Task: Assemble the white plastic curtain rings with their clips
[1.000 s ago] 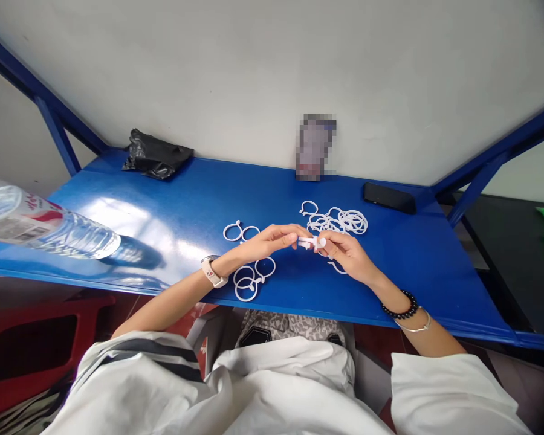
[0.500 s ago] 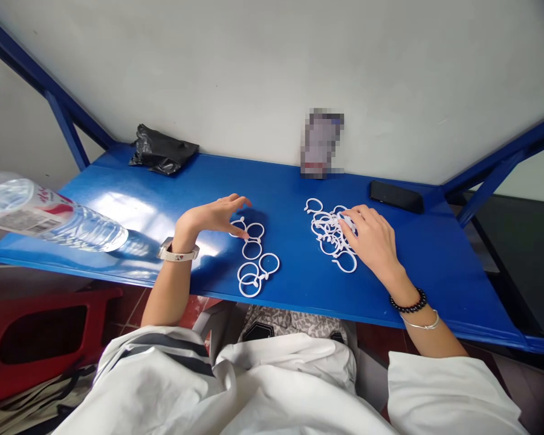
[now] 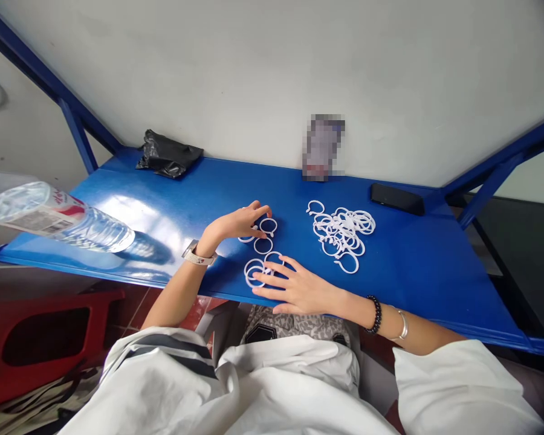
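Note:
My left hand (image 3: 245, 222) hovers over a few white plastic rings with small knobs. Its thumb and fingers are apart, curved about one ring (image 3: 269, 234), and do not grip it as far as I can see. Lower down, my right hand (image 3: 301, 289) lies palm down with fingers spread, its fingertips over another small group of rings (image 3: 248, 266) near the table's front edge, partly covering them. To the right lies a larger tangled pile of the same white rings (image 3: 338, 232), with neither hand on it.
The blue table (image 3: 217, 181) meets a pale wall. A water bottle (image 3: 72, 217) stands at the left. Along the back are a black plastic bag (image 3: 167, 156), a blurred-out upright object (image 3: 321, 148) and a black phone (image 3: 396, 199). A red stool (image 3: 104, 314) is below left.
My right hand has left the large pile and moved left and toward me, onto the front rings, fingers now spread. My left hand has shifted slightly right. The view has moved a little.

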Available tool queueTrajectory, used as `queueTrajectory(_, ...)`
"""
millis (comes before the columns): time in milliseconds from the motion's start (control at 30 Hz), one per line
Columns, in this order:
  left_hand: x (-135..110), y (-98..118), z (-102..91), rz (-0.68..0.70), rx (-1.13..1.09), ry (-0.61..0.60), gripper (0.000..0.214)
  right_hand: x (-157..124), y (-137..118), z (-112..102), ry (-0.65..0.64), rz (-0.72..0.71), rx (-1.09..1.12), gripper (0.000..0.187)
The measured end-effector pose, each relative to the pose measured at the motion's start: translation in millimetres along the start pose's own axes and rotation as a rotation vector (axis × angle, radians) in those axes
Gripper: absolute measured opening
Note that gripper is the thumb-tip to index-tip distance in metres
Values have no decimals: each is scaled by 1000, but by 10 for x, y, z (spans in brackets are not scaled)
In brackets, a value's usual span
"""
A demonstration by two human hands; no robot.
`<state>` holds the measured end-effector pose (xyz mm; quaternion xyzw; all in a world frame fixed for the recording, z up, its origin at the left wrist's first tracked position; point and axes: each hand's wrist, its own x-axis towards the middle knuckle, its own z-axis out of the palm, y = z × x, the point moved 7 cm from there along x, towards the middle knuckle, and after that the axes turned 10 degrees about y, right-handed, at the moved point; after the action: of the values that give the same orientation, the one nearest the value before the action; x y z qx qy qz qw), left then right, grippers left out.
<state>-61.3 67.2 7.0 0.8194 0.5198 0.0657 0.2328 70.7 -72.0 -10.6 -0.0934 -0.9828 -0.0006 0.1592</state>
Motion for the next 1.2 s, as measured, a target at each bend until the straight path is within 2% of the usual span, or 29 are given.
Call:
queueTrajectory(167,101,90,99,113,-32,87,27,-95,328,-50,-6,131,4,48)
queueTrajectory(367,242,127,219,201,-97,252,15,-252,568,-175,38,245,93,39)
queueTrajectory(567,323,145,232,159,-361,360,17,-410,724,-271,171,365,117,33)
queueTrajectory(733,289,164,152,94,-615,445,23,-419,744,-285,244,375,46,28)
queueTrajectory(900,246,213,188,35,-1012,309,26,-393,736,-293,256,378,2,23)
queueTrajectory(967,230,248,197,34,-1121,294,28,-392,754,-314,276,415,16,23)
queueTrajectory(1067,214,322,238,60,-1163,279,28,-388,766,-332,295,446,19,22)
queueTrajectory(1200,196,466,370,119,-1121,183,30,-367,738,-293,274,394,-1,16)
